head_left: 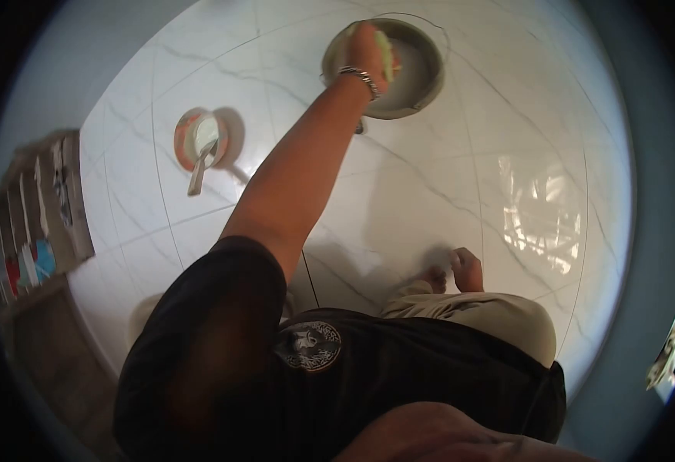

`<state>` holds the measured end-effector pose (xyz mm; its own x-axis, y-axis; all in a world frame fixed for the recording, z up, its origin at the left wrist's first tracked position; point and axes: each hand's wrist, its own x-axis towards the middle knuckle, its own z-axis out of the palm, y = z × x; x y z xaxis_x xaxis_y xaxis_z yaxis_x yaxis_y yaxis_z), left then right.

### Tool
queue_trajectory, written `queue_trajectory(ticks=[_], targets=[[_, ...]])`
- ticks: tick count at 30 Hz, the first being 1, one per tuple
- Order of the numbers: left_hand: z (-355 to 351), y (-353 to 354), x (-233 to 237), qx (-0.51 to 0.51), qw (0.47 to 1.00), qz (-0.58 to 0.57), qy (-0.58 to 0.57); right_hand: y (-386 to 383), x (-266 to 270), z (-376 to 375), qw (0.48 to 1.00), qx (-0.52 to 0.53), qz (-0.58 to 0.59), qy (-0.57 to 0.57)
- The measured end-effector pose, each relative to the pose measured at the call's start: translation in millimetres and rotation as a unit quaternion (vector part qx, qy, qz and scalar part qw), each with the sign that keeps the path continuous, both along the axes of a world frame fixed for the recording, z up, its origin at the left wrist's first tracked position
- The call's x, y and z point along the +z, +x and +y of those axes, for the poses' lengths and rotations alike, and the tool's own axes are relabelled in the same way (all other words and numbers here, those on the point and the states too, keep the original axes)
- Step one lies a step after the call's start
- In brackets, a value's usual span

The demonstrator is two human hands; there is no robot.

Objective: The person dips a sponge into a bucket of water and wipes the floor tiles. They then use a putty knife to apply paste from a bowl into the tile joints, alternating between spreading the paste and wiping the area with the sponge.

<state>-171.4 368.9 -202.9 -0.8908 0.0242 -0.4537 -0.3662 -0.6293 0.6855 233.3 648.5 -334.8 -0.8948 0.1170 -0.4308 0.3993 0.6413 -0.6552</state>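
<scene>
My left hand, with a chain bracelet at the wrist, reaches over the left part of a round grey bucket or basin. Its fingers are closed round a pale green cloth-like thing with a bit of orange at its edge. Greyish, cloudy contents show inside the basin, which has a thin wire handle. To the left on the floor stands a small orange and white bowl holding something white, and a utensil with a light handle rests in it. I do not see my right hand.
Glossy white marbled tiles cover the floor. A wooden shelf with several items stands at the left. My bare feet and bent legs in beige trousers are at lower centre-right. A grey-blue wall curves along the right.
</scene>
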Motion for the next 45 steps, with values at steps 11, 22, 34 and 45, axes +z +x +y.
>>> queue_trajectory(ticks=[11, 22, 34, 45], targets=[[-18, -6, 18, -0.007, 0.919, 0.232, -0.32, -9, 22, -7, 0.998, -0.023, -0.062, 0.008], [-141, -5, 40, -0.222, 0.956, 0.159, 0.108, -3, -4, 6, 0.999, -0.021, -0.022, -0.025], [-180, 48, -89, -0.327, 0.508, 0.129, -0.786, -15, 8, 6, 0.999, -0.012, -0.053, 0.001], [-376, 88, 57, -0.459, 0.434, 0.146, -0.762, -111, 129, 24, 0.968, 0.229, -0.017, 0.099]])
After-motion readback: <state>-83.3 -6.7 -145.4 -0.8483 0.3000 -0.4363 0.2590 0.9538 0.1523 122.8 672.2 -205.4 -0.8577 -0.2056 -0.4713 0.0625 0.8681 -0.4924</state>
